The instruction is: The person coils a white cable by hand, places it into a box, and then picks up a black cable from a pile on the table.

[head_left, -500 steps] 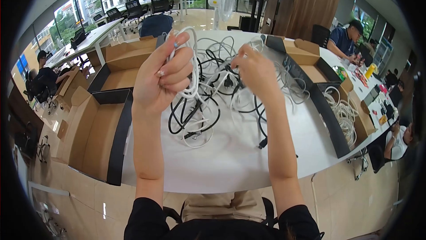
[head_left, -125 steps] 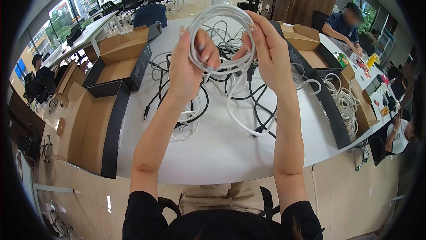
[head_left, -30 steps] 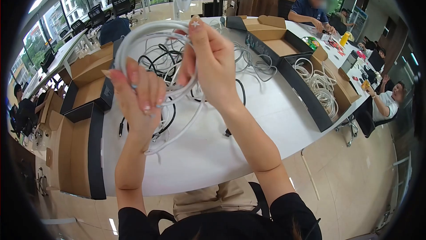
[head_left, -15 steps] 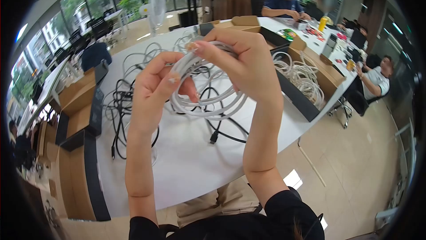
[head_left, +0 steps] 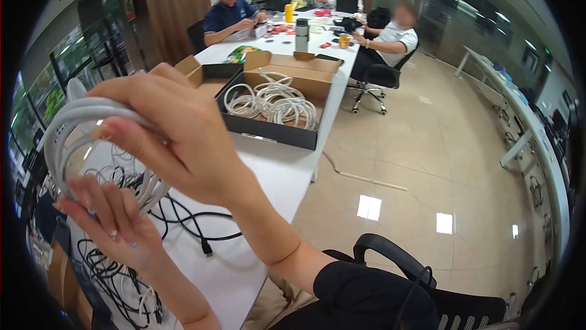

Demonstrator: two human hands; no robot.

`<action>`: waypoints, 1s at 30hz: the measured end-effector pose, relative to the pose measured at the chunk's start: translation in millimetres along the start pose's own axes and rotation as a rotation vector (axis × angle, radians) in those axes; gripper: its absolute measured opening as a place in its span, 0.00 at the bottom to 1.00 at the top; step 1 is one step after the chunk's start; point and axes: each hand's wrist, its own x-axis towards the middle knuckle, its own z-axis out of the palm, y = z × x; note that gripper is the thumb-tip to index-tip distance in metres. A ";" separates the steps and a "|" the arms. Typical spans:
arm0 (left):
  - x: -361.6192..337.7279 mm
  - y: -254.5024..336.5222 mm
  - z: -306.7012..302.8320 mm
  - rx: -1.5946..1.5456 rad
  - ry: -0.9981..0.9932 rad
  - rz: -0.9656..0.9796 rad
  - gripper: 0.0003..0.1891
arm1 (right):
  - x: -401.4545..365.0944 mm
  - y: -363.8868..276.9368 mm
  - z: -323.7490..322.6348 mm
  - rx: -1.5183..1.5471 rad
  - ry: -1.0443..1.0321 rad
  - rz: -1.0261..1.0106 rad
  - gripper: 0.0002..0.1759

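A looped coil of white cable [head_left: 58, 124] is held up at the left, above the table. My right hand [head_left: 174, 132] is closed around its upper side, the thumb pressing from below. Lower down, my left hand [head_left: 116, 223] has its fingers curled at the coil's bottom loops; part of that grip is hidden. Beneath and beyond the hands, tangled black cables [head_left: 101, 263] lie on the white table [head_left: 207, 275]. One black cable ends in a plug [head_left: 207, 248] near the table's edge.
An open black cardboard box [head_left: 268, 133] holding several white cable coils [head_left: 287, 104] stands past my right hand. A grey bottle [head_left: 302, 35] is behind it. Two people [head_left: 227, 19] [head_left: 390, 40] sit farther along the table. An office chair armrest [head_left: 394, 254] is at my right.
My view has swung to the right, so the hands and coil now appear farther left. Both hands still hold the white cable coil, now tilted, with the right hand above the left.
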 end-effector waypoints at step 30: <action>6.2 -34.1 -34.7 0.750 -0.284 -0.207 0.41 | -14.3 33.4 -47.9 -0.008 -0.243 0.045 0.11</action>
